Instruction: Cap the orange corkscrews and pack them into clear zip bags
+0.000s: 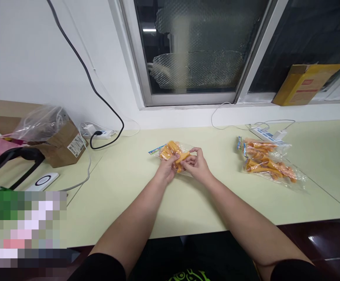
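Between my two hands, over the middle of the table, is a clear plastic bag (pixel 167 150) of orange plastic pieces with a colourful header strip at its left end. My left hand (pixel 166 168) is closed on the bag, its thumb on top. Fingers and thumb of my right hand (pixel 198 167) pinch an elongated orange plastic piece (pixel 183 157) at the bag's right part. Whether that piece is inside the film or out of it, I cannot tell. Some of the fingertips are hidden behind the pieces.
Several similar bags (pixel 267 166) of orange pieces lie to the right. Behind them is a power strip (pixel 265 134) with cables. At left stand an opened cardboard box (pixel 66 146), a white charging pad (pixel 43 182) and another power strip (pixel 105 134). A yellow carton (pixel 306 86) leans on the window.
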Available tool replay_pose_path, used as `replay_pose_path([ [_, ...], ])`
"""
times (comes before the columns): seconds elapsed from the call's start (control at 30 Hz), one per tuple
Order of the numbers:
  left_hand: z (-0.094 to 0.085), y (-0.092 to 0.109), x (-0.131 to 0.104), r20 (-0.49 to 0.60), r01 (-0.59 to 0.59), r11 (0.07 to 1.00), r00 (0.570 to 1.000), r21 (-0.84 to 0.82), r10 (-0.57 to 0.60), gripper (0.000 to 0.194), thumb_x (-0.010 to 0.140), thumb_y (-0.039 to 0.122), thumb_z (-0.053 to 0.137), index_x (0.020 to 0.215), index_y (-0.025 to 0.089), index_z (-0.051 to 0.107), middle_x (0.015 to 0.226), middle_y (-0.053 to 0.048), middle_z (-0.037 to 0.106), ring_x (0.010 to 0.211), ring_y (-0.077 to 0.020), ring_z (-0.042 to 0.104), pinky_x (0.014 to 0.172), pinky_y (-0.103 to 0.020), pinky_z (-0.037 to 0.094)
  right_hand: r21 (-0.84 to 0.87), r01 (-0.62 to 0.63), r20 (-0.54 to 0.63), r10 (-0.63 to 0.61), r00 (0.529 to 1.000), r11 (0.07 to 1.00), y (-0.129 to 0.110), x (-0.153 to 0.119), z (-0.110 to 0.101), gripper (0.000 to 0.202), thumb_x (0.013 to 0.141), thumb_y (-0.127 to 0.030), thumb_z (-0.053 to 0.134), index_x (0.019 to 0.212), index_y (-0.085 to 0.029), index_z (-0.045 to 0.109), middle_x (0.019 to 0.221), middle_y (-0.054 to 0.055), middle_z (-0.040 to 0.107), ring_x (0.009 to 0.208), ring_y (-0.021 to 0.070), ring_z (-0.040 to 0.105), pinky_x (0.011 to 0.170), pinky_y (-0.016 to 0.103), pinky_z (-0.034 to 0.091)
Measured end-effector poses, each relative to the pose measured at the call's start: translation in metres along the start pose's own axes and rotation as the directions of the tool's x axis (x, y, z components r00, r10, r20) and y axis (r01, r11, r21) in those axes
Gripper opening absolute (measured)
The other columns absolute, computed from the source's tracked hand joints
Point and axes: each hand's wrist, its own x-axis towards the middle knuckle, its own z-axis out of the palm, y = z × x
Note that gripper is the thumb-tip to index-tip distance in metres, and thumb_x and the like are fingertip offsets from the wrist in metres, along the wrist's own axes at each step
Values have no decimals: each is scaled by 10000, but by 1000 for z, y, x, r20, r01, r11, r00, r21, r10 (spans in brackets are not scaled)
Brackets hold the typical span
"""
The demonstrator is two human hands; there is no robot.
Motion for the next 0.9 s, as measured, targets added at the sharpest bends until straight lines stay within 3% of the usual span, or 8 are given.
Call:
replay_pose_path([
  [0.2, -9, 6, 6, -109, 12, 992, 994, -126, -26, 382, 702, 228, 873, 1028, 188, 677, 958, -63, 766, 863, -214, 737, 759, -312, 601, -415, 310, 112, -291, 950, 855, -20, -3, -17, 205, 940, -406, 681, 1060, -252, 616, 945, 52, 773, 896, 237, 735, 894, 446, 581],
  [0.3, -14, 14, 6, -112, 9, 976, 993, -218, -34, 358, 805, 417, 800, 1065, 199, 686, 1018, -90, 771, 932, -267, 737, 797, -388, 614, -582, 501, 291, -411, 864, 640, -32, -6, -28, 361, 856, -425, 795, 1160, -272, 675, 1057, 55, 787, 1110, 296, 678, 1177, 625, 364],
  [0.37, -16, 20, 5, -91, -30, 963, 996, -268, 6, 431, 839, 525, 740, 1139, 220, 683, 1110, -99, 763, 1045, -309, 723, 838, -435, 610, -649, 549, 346, -439, 830, 526, -35, -6, -31, 238, 876, -394, 782, 1081, -291, 717, 1100, 41, 784, 1225, 314, 616, 1256, 680, 175],
  [0.43, -18, 25, 4, -57, -66, 955, 997, -291, 52, 511, 844, 604, 696, 1201, 238, 672, 1223, -108, 737, 1201, -348, 673, 898, -470, 595, -684, 543, 306, -485, 820, 487, -35, -6, -32, 64, 940, -335, 697, 959, -293, 741, 1166, 50, 761, 1262, 305, 587, 1254, 656, 217],
  [0.57, -23, 32, -1, 21, -98, 965, 994, -244, 107, 711, 766, 776, 658, 1239, 245, 653, 1338, -149, 681, 1375, -409, 547, 966, -533, 557, -709, 449, -8, -643, 766, 543, -33, -3, -35, 107, 923, -324, 694, 905, -281, 790, 1286, 119, 590, 1272, 323, 548, 1105, 562, 468],
  [0.67, -27, 37, -3, 74, -100, 971, 990, -219, 119, 826, 697, 858, 648, 1250, 245, 634, 1362, -179, 657, 1383, -441, 526, 975, -596, 539, -602, 385, -255, -625, 737, 700, -35, 2, -42, 125, 899, -373, 726, 910, -262, 782, 1133, 103, 512, 1149, 289, 575, 1024, 523, 540],
  [0.8, -29, 38, -4, 149, 30, 985, 989, -172, -4, 921, 666, 916, 632, 1251, 204, 634, 1321, -206, 675, 1356, -452, 561, 1006, -627, 519, -161, 331, -415, -368, 832, 930, -39, 10, -52, 212, 901, -470, 717, 952, -270, 669, 1071, 44, 532, 961, 199, 629, 844, 401, 629],
  [0.9, -24, 30, -3, 206, 160, 984, 968, -82, -141, 808, 710, 788, 743, 1221, 167, 663, 1297, -213, 700, 1343, -435, 590, 1060, -593, 507, 135, 217, -376, -153, 914, 967, -40, 13, -55, 302, 879, -522, 733, 977, -289, 568, 1086, -1, 583, 837, 151, 675, 729, 326, 626],
])
